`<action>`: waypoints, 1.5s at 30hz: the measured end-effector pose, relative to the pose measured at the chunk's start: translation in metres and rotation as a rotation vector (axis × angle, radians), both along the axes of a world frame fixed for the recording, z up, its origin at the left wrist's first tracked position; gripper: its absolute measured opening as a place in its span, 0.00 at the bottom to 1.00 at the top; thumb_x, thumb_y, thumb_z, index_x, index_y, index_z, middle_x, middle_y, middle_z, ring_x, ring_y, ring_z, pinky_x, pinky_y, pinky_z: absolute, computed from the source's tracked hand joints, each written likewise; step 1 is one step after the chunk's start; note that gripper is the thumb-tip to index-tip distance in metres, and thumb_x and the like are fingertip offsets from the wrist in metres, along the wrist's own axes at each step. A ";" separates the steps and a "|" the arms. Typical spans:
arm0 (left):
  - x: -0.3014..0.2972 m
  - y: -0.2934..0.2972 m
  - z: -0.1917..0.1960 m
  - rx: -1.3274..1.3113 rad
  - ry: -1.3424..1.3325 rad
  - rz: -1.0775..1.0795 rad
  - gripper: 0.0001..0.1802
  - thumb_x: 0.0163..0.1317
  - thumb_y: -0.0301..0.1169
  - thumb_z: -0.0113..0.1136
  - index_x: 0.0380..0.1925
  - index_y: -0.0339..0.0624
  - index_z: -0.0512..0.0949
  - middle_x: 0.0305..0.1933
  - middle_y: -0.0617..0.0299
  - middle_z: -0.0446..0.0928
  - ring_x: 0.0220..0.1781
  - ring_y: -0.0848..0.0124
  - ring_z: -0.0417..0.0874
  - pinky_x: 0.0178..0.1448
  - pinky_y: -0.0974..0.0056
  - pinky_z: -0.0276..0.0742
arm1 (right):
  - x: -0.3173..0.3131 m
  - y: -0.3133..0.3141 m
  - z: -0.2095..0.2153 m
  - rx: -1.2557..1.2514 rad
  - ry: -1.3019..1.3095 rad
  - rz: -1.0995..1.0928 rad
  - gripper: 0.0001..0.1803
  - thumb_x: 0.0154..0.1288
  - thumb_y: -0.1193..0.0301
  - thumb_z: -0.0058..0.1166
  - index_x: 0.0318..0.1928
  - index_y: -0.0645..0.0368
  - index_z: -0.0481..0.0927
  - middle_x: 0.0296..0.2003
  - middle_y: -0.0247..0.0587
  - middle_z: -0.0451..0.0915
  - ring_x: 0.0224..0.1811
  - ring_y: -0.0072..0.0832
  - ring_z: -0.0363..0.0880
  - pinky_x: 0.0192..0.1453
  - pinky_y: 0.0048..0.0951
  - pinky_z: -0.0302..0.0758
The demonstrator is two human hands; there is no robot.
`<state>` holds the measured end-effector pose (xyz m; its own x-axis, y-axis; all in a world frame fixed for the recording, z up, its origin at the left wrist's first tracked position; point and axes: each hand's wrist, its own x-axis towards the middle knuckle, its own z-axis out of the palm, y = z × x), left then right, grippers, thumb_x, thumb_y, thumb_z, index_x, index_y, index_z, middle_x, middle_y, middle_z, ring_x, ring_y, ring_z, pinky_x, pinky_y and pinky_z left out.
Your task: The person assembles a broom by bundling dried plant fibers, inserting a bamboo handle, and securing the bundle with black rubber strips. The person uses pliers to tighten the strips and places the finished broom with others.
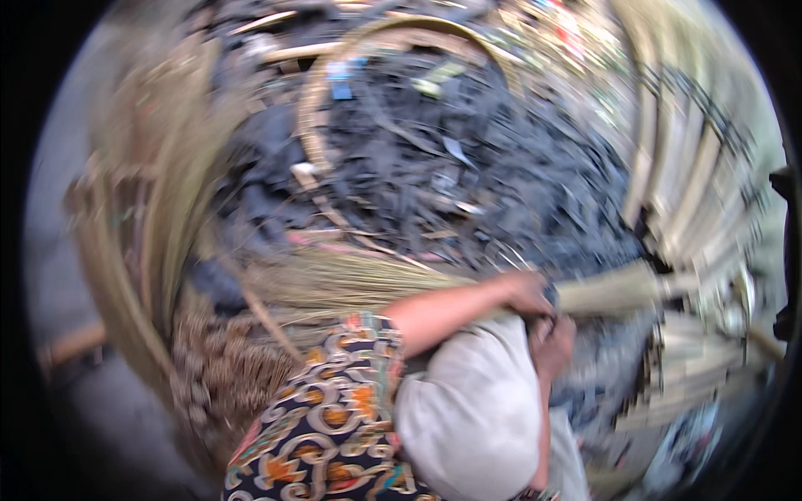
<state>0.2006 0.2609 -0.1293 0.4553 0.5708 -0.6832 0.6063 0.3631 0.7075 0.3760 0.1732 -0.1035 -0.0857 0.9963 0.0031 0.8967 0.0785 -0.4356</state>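
Observation:
A long bundle of dry grass stalks (342, 280) lies across in front of me, its loose ends to the left and a tight, trimmed part (610, 290) to the right. At a dark band (550, 292) around it, my left hand (525, 293) is closed on the bundle. Just below, my right hand (553, 344) is closed, nearly touching the left. Motion blur hides what the right fingers pinch. Between my forearms bulges pale grey cloth (472, 409), in front of the patterned sleeve (326, 417) on my left.
A heap of black strips and scraps (518, 192) spreads beyond the bundle, with a round woven basket rim (313, 117) in it. Upright grass bundles stand at left (159, 209). Pale bundles (693, 167) lean at right, above stacked stalk ends (689, 367). Cut stems (230, 359) lie lower left.

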 end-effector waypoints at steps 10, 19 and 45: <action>-0.003 0.010 -0.001 -0.063 -0.162 -0.092 0.30 0.67 0.54 0.70 0.56 0.40 0.85 0.51 0.50 0.89 0.52 0.62 0.87 0.61 0.58 0.79 | 0.012 0.002 0.032 -0.403 0.224 -0.179 0.17 0.71 0.55 0.63 0.41 0.57 0.80 0.34 0.50 0.83 0.35 0.54 0.85 0.39 0.53 0.80; -0.015 -0.002 0.014 -0.091 -0.237 -0.076 0.30 0.69 0.55 0.70 0.51 0.37 0.84 0.45 0.56 0.87 0.47 0.69 0.82 0.57 0.61 0.78 | -0.006 -0.018 0.031 -0.338 0.333 -0.132 0.12 0.77 0.62 0.52 0.42 0.58 0.78 0.37 0.53 0.84 0.39 0.57 0.85 0.43 0.56 0.82; 0.070 0.018 0.025 0.268 0.411 -0.445 0.40 0.52 0.49 0.80 0.58 0.37 0.75 0.48 0.34 0.86 0.55 0.35 0.86 0.60 0.43 0.81 | 0.476 -0.210 -0.108 -0.892 -0.320 -1.477 0.27 0.75 0.59 0.44 0.63 0.62 0.85 0.66 0.61 0.80 0.72 0.52 0.78 0.75 0.46 0.73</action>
<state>0.2701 0.2789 -0.1043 0.4195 0.5629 -0.7122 0.8977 -0.1408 0.4175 0.8515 -0.0370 -0.2114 0.9241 -0.0791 -0.3739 0.0415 -0.9518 0.3038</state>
